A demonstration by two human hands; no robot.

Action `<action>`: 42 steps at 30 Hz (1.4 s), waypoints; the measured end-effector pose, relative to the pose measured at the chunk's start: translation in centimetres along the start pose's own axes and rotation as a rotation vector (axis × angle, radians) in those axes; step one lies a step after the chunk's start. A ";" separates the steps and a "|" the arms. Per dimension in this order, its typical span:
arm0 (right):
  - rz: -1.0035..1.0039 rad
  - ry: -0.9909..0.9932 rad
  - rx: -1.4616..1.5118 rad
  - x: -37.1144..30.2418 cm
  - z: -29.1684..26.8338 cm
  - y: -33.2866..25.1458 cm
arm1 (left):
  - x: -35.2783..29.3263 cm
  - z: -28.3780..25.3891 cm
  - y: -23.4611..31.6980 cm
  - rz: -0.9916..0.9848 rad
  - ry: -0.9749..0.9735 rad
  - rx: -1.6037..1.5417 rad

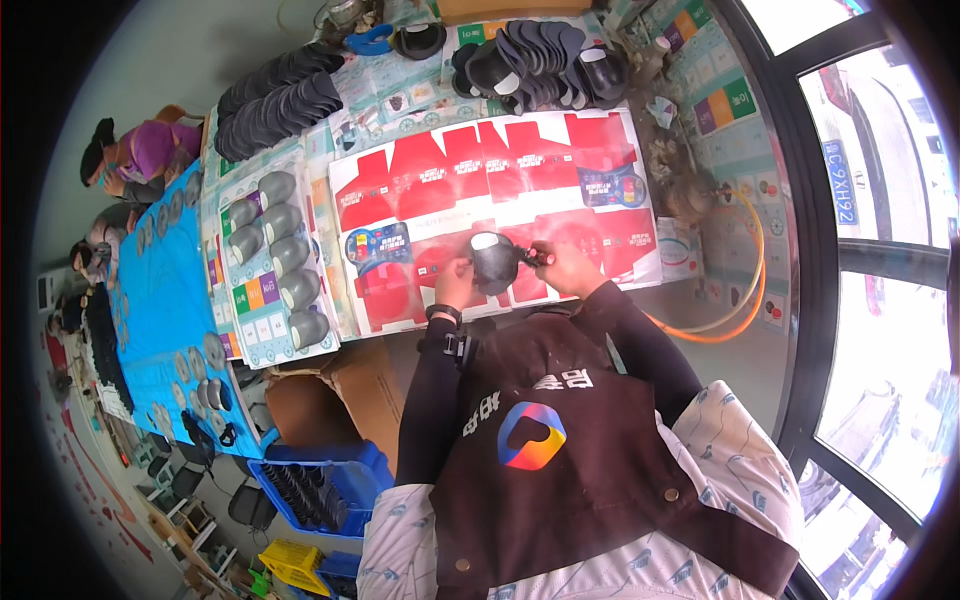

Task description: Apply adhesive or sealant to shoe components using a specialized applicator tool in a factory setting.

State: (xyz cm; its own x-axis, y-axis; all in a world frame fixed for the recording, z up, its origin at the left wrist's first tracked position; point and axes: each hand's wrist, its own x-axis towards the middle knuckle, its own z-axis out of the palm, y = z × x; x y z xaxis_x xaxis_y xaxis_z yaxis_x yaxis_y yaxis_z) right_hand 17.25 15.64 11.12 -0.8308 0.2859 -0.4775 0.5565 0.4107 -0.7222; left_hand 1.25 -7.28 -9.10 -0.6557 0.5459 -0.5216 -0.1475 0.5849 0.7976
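Pinching a dark shoe upper (494, 262) — both hands, left hand (455, 283), right hand (563, 265) — over red-papered table (420, 170) beside windows (880, 230).

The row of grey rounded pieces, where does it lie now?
In the head view, the row of grey rounded pieces lies on a printed card sheet left of the red flattened carton.

A workshop: stacked dark insoles (278, 95), flattened red cartons (490, 190) covering the workbench (700, 150), parts crates (330, 490).
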 end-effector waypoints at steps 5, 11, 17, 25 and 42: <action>-0.002 -0.146 0.063 -1.2 -0.5 -2.6 | -0.5 -0.7 -0.7 0.017 0.009 -0.009; 0.031 0.083 0.256 -1.2 1.3 1.6 | -1.0 0.3 3.3 -0.075 -0.067 -0.142; -0.038 -0.052 0.045 -1.5 2.4 1.0 | -0.7 -0.4 1.6 -0.018 0.007 -0.021; 0.002 0.217 0.037 -1.1 -0.6 0.3 | -1.1 1.0 3.8 0.030 0.028 0.045; 0.120 -0.097 0.506 0.2 0.8 -2.3 | -0.8 -2.2 1.1 0.025 0.185 0.258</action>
State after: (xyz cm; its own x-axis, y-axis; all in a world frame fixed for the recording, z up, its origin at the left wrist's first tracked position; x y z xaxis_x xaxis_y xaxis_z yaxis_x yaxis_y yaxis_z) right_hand 15.78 14.00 12.30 -0.7720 0.2139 -0.5985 0.5932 -0.0958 -0.7994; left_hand 0.04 -8.37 -7.11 -0.7840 0.4575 -0.4196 0.0477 0.7183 0.6941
